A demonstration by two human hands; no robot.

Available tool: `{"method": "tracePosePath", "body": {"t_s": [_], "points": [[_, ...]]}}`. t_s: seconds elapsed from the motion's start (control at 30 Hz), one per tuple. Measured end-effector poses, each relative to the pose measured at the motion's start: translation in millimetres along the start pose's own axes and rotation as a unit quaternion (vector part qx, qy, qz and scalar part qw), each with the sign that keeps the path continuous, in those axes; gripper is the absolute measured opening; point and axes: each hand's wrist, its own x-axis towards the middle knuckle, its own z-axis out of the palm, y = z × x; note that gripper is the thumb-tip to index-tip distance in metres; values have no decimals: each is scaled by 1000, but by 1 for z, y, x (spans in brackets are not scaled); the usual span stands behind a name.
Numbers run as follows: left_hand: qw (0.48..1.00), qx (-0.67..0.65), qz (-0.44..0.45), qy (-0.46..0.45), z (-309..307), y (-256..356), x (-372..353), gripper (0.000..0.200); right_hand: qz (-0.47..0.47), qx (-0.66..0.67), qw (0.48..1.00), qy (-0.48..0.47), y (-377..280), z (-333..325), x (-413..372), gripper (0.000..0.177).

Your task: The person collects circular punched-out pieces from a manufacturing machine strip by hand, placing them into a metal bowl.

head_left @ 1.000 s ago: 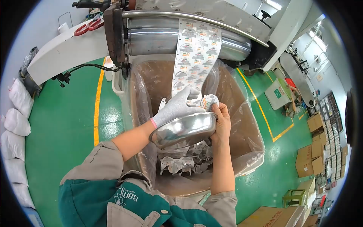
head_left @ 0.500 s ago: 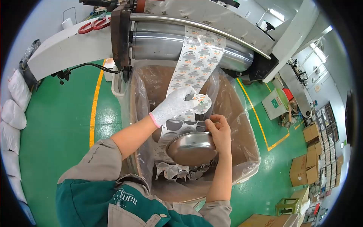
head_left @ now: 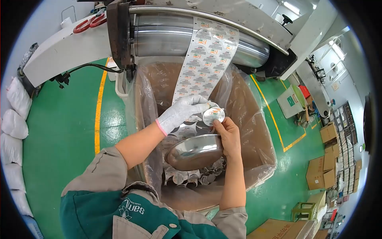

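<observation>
My left hand [head_left: 184, 112], in a white glove with a pink cuff, has its fingertips closed at the upper left edge of a round printed foil lid [head_left: 214, 114]. The thumb of my bare right hand [head_left: 229, 137] presses on the lower right of that lid. Against the same right hand is the rim of a shiny metal bowl [head_left: 195, 153], tilted so that its inside is hidden. Behind both hands a printed foil strip [head_left: 207, 59] of round lids runs down from a steel roller [head_left: 163, 38]. Cut-out foil scrap [head_left: 183, 177] lies below the bowl.
A large bin lined with clear plastic [head_left: 254, 139] surrounds the strip. Red-handled scissors [head_left: 89, 23] rest on the machine arm at left. White sacks [head_left: 14, 123] line the left wall. Cardboard boxes [head_left: 318, 173] and a green stool [head_left: 304, 211] stand at right.
The lid has moved from my left fingers down to my right thumb, so both hands now touch it. The bowl has shifted left and tilted. My right thumb has left the strip of foil.
</observation>
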Motion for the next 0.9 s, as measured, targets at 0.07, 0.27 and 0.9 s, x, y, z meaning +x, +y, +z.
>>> {"method": "tracePosePath", "body": {"t_s": [0.07, 0.27, 0.9], "points": [[1000, 17, 13, 1, -7, -8, 6, 19, 13, -5, 1000, 0, 0, -1, 0, 11], [982, 170, 80, 1, -9, -13, 10, 22, 65, -124, 990, -22, 3, -8, 1, 11], [958, 249, 128, 65, -3, -12, 12, 21, 63, -53, 996, 20, 2, -9, 2, 14]]}}
